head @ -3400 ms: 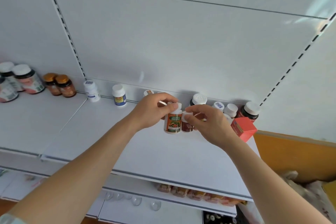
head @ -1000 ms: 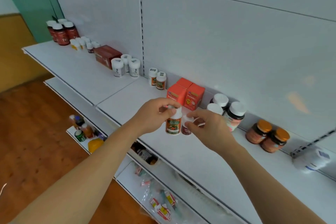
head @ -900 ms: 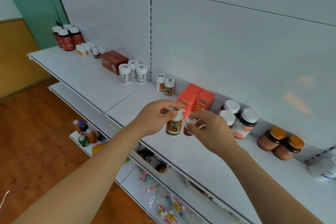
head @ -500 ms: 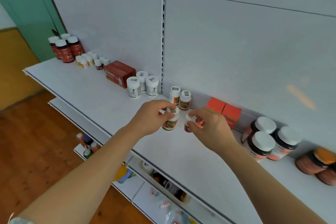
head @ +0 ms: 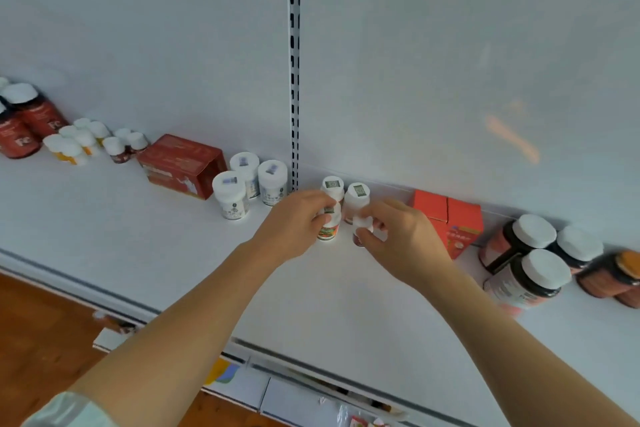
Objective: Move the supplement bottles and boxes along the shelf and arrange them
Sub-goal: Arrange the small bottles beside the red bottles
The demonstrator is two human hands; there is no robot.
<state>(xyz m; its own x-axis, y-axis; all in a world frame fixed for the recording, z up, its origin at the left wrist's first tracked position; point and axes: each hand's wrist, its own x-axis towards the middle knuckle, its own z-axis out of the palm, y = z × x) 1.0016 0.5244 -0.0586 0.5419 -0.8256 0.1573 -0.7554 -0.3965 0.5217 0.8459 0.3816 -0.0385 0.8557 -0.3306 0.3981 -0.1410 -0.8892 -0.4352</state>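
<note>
Now | left hand (head: pixel 294 222) grips orange-labelled bottle (head: pixel 328 228) | right hand (head: pixel 401 239) grips white-capped dark bottle (head: pixel 360 230)

A white back panel (head: pixel 450 62) with a slotted upright (head: pixel 294 80) rises behind the shelf (head: pixel 138 253); wooden floor (head: pixel 41 333) lies below left.

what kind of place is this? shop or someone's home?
Likely a shop or pharmacy aisle: white retail shelf with a slotted upright in the back panel, grouped supplement bottles and a red box lined up, more stock on a lower shelf.
</note>
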